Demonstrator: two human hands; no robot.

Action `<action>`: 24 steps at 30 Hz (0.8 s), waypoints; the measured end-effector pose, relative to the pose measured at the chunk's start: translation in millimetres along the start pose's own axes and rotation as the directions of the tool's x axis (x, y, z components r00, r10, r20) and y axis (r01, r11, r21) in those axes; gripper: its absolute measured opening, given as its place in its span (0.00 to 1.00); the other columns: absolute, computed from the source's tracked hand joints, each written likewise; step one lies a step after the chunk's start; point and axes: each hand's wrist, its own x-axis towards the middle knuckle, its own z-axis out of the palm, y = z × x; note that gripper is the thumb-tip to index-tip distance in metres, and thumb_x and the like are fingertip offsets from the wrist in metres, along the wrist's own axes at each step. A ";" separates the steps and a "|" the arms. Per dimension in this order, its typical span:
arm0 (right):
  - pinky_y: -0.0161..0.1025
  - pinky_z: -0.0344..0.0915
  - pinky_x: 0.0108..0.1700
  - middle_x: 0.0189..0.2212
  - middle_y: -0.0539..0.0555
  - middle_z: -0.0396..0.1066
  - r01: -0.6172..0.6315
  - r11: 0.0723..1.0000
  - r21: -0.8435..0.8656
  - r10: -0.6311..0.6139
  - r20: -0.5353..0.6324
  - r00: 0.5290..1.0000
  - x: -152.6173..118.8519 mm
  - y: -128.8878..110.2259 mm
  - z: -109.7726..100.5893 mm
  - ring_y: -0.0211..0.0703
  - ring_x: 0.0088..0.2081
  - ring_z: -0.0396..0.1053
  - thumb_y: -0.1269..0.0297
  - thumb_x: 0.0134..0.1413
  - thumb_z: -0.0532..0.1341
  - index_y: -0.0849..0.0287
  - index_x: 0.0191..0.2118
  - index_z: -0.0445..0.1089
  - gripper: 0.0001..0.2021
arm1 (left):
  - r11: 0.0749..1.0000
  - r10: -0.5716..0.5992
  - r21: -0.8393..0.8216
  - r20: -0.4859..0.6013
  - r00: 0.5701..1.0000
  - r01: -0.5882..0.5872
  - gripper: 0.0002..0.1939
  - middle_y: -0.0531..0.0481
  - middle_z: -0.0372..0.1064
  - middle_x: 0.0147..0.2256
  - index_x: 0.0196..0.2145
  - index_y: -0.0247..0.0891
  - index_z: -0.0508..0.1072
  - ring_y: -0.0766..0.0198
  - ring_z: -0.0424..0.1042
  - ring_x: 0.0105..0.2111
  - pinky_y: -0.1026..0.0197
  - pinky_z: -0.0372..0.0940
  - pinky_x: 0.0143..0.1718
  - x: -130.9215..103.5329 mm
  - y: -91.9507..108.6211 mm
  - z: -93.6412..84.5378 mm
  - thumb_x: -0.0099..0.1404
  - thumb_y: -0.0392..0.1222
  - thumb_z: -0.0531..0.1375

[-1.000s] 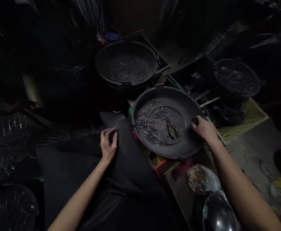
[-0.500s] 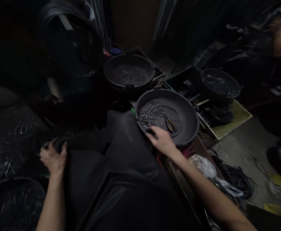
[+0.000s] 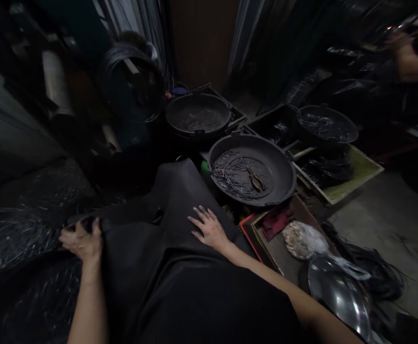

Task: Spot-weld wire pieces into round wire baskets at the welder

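Note:
My right hand [image 3: 210, 230] rests on the dark cloth [image 3: 183, 191] over my lap, palm down with its fingers spread and nothing held. At the left edge of that cloth, my left hand [image 3: 83, 239] curls around something dark that I cannot make out. Beyond my right hand stands a round dark pan [image 3: 275, 165]. Thin bent wire pieces [image 3: 226, 177] lie in its left part, and pliers with yellow and black handles [image 3: 255, 180] lie near its middle.
Two more pans [image 3: 198, 114] [image 3: 326, 125] stand farther back. A yellow tray [image 3: 359, 177] is at the right. Nearer are a red cloth [image 3: 276, 222], a clear bag [image 3: 305, 239] and a shiny metal bowl [image 3: 337, 296]. Wire bundles [image 3: 11, 234] lie left; another person's arm [image 3: 411, 62] shows top right.
My right hand has moved from the near rim of the pan back onto the dark cloth, and its fingers have spread. My left hand stays at the cloth's left edge. The view has shifted.

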 end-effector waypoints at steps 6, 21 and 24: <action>0.58 0.52 0.60 0.65 0.56 0.47 -0.098 0.995 0.011 0.098 -0.055 0.994 -22.5 15.4 9.5 0.58 0.65 0.41 0.56 0.59 0.53 0.50 0.60 0.60 0.23 | 0.979 0.192 -0.035 -0.153 0.969 -0.200 0.19 0.35 0.63 0.39 0.34 0.31 0.70 0.44 0.61 0.44 0.38 0.57 0.43 -22.0 44.7 13.6 0.64 0.52 0.52; 0.67 0.55 0.56 0.67 0.55 0.32 -0.105 0.994 0.042 0.110 -0.119 0.987 -28.7 27.9 13.6 0.64 0.65 0.39 0.52 0.57 0.50 0.45 0.67 0.36 0.35 | 0.890 0.431 -0.005 0.334 0.839 -0.455 0.20 0.37 0.69 0.45 0.48 0.39 0.72 0.46 0.64 0.51 0.33 0.49 0.57 -115.2 101.7 72.5 0.60 0.47 0.60; 0.72 0.53 0.54 0.67 0.46 0.21 -0.049 0.999 0.004 0.049 -0.055 0.997 -31.9 33.2 9.4 0.67 0.64 0.33 0.52 0.53 0.54 0.33 0.65 0.31 0.38 | 0.881 0.416 -0.096 0.623 0.663 -0.463 0.17 0.40 0.73 0.42 0.46 0.47 0.75 0.50 0.69 0.46 0.39 0.55 0.57 -155.4 99.4 101.8 0.58 0.43 0.60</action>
